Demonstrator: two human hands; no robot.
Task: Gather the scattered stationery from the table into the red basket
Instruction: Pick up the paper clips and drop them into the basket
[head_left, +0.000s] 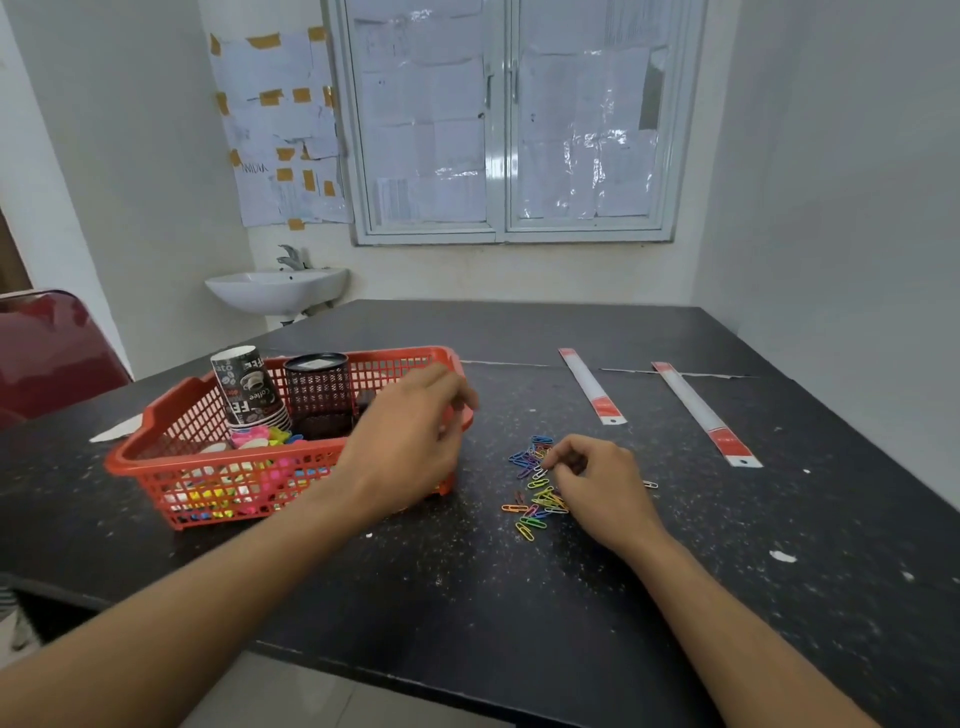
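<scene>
Right hand (597, 486) fingers curled, pinching paper clips (539, 484); left hand (410, 441) curled over red basket (223, 458), grasp unclear.

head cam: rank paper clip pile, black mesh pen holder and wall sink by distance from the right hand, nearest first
1. paper clip pile: on the table, at the curled fingertips of the right hand.
2. black mesh pen holder: inside the red basket, off to the left.
3. sink: on the back wall, beyond the table's far edge.
</scene>
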